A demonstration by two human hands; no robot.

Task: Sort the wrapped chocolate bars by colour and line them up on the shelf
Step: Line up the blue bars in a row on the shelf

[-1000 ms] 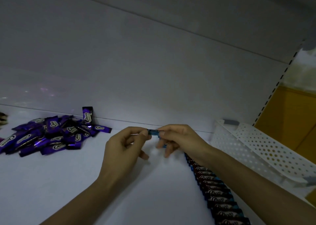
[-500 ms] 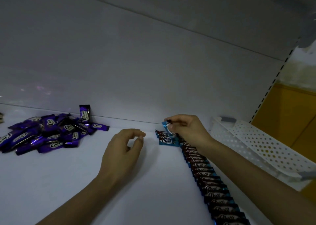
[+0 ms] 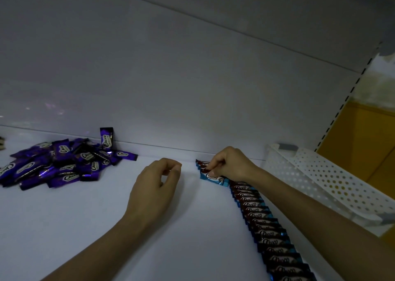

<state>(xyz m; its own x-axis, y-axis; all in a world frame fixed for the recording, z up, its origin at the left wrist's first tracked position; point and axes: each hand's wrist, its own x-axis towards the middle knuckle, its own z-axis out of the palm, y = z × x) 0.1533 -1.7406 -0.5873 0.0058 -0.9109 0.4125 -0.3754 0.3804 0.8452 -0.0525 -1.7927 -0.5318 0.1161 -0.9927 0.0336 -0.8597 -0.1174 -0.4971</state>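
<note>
- The right hand [image 3: 232, 165] has a narrow grip. Its curled fingertips [image 3: 212, 173] pinch a small blue-and-brown foil-wrapped chocolate bar [image 3: 205, 176] down at the far end of the line, near the pale back panel [image 3: 192, 88].
- That bar touches the long overlapping row of matching blue-and-brown bars [image 3: 267, 227]. The row runs from the back towards the near right of the flat white shelf [image 3: 106, 227]. The last few bars lie a little skewed to the left of the row's line.
- The blue colour looks well advanced, with many bars lined up and this one being seated.
- The purple part appears untouched. A loose heap of purple foil-wrapped chocolate bars [image 3: 64, 165] lies at the far left, well apart from the row. A single purple bar [image 3: 106, 139] stands upright against the back panel.
- The right forearm reaches in from the lower right above the row, with the wrist bent downward.
- The left hand [image 3: 156, 184] hangs mid-shelf between heap and row, fingers loosely curled, holding nothing.
- A white perforated plastic basket [image 3: 320, 180] stands just right of the row; its contents are hidden.
</note>
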